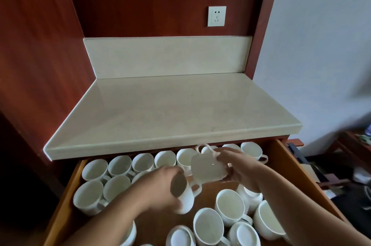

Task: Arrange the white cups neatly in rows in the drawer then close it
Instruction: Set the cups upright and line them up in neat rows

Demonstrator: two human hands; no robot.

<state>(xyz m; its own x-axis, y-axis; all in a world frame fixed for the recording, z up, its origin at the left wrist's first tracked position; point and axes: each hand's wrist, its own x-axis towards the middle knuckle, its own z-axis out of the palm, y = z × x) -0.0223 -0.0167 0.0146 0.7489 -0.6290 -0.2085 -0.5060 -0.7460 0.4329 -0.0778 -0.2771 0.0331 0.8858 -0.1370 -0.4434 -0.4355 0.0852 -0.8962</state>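
Head view: white ceramic cups (164, 158) line the twelve o'clock edge of the open orange-brown wooden drawer (286, 167), others loose at five o'clock. Left hand (160, 183) grips a tilted white cup (186, 200) mid-drawer; right hand (237, 167) holds a blurred white cup (207, 169) at its one o'clock. Cream stone countertop (160, 105) overhangs.

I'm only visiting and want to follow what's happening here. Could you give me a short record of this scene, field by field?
setting: open wooden drawer below a pale countertop
left hand: grips a white cup by its side, above the drawer floor
right hand: holds a blurred white cup, handle uppermost
back row: upright cups lined along the drawer's rear
front right: loose cups, some upright, some upside down
task state: rows unfinished, drawer not closed
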